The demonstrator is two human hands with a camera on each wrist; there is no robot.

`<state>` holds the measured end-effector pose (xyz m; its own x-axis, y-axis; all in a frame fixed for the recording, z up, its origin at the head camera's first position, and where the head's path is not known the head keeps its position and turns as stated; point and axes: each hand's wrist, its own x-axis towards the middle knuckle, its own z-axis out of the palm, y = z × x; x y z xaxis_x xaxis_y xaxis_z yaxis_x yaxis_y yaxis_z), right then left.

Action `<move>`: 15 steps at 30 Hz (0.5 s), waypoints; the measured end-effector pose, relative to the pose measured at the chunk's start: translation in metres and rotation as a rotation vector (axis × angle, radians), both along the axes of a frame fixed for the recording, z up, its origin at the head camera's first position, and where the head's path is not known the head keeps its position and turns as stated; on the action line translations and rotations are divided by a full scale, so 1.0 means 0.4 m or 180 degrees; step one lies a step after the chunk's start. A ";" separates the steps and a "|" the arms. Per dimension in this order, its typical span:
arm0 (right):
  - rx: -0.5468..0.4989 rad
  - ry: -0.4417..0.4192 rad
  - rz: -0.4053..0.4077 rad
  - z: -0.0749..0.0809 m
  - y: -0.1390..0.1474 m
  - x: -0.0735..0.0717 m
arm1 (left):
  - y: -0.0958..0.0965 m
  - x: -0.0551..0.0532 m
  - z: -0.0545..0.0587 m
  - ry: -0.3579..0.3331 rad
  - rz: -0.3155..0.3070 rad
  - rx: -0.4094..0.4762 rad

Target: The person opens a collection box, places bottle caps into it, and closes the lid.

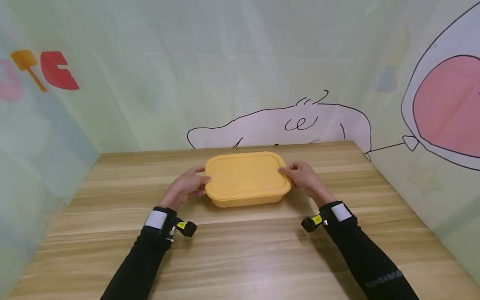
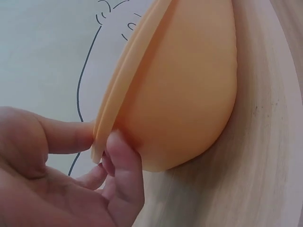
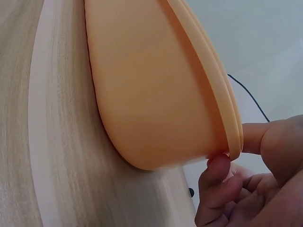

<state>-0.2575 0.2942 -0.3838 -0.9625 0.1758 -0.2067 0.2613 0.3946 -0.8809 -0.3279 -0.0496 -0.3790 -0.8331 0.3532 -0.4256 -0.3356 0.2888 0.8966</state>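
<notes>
A yellow-orange rectangular box (image 1: 245, 175) with rounded corners and a lid of the same colour stands on the wooden table. My left hand (image 1: 189, 183) pinches the rim at its left end, the thumb on top and fingers curled underneath, as the left wrist view shows on the box wall (image 2: 184, 85). At the opposite end my right hand (image 1: 303, 177) pinches the rim in the same manner; in the right wrist view its thumb and fingers meet the rim below the box wall (image 3: 147, 94). What the box contains is hidden by the lid.
The wood-grain table (image 1: 240, 250) spreads in front of and beside the box. Behind it and along both sides hangs a pale printed sheet (image 1: 232, 75) with cartoon drawings. Black wrist cameras (image 1: 187, 228) are strapped over both dark sleeves.
</notes>
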 end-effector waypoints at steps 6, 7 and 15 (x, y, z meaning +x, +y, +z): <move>0.0060 -0.0011 0.0058 -0.002 0.005 -0.001 | 0.001 0.005 -0.008 0.0076 -0.0002 -0.0022; 0.0062 -0.0005 0.0075 -0.002 0.005 0.000 | 0.000 0.005 -0.008 0.0088 0.0002 -0.0029; 0.0064 -0.0003 0.0027 -0.010 0.003 0.007 | 0.007 0.011 -0.003 0.0198 0.0014 -0.0209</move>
<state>-0.2549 0.2956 -0.3878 -0.9637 0.1717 -0.2042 0.2587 0.4145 -0.8725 -0.3236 -0.0469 -0.3803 -0.8601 0.3226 -0.3952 -0.2813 0.3464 0.8949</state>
